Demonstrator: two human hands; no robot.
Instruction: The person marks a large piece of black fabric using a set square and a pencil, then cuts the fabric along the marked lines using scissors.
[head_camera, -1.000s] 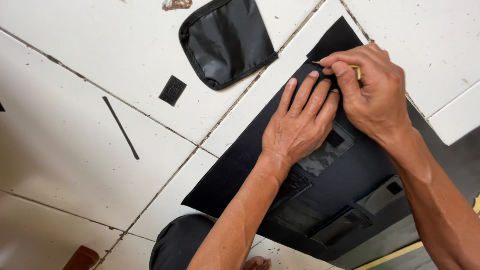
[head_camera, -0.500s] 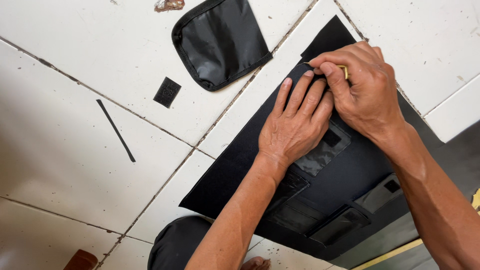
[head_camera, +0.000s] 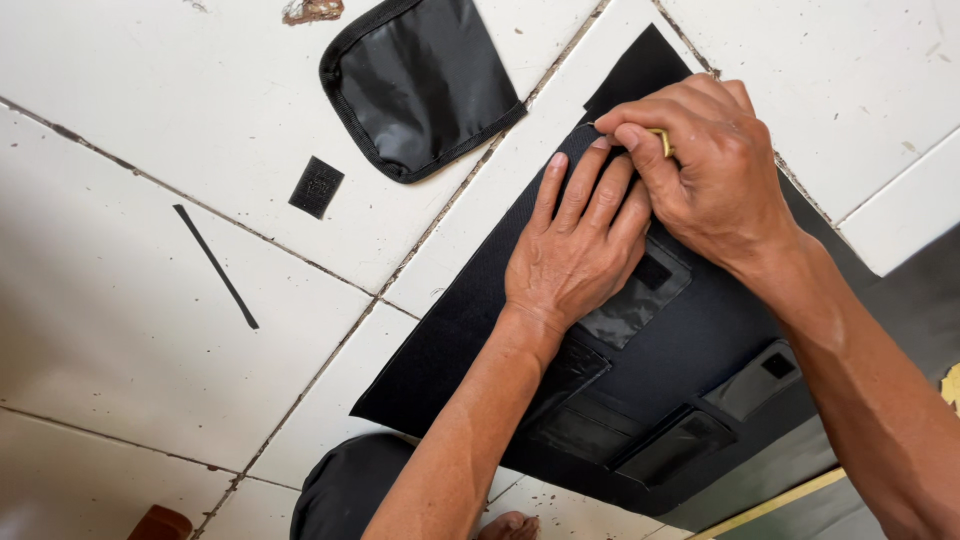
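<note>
— Where does the black fabric panel (head_camera: 470, 340) lie?

— It lies flat on the white tiled floor (head_camera: 130, 330), running slantwise from the lower middle up toward the upper right. Several clear plastic pockets (head_camera: 640, 300) are sewn on its lower part.

— And the left hand (head_camera: 575, 255)?

— The left hand rests palm down on the panel, fingers straight and close together, pressing the fabric flat. Its fingertips reach up to the panel's upper edge.

— The right hand (head_camera: 710, 175)?

— The right hand sits just beside the left, touching its fingers. It is curled, thumb and fingers pinching a small brass-coloured tool (head_camera: 662, 140) at the panel's upper edge; only a bit of the tool shows, so its kind cannot be told.

— What else is about?

— A black pouch piece with bound edge (head_camera: 420, 80) lies on the floor above the panel, apart from it. To its lower left sit a small black square patch (head_camera: 316, 187) and a thin black strip (head_camera: 215, 265). The person's dark-clothed knee (head_camera: 350, 490) shows at the bottom.
</note>
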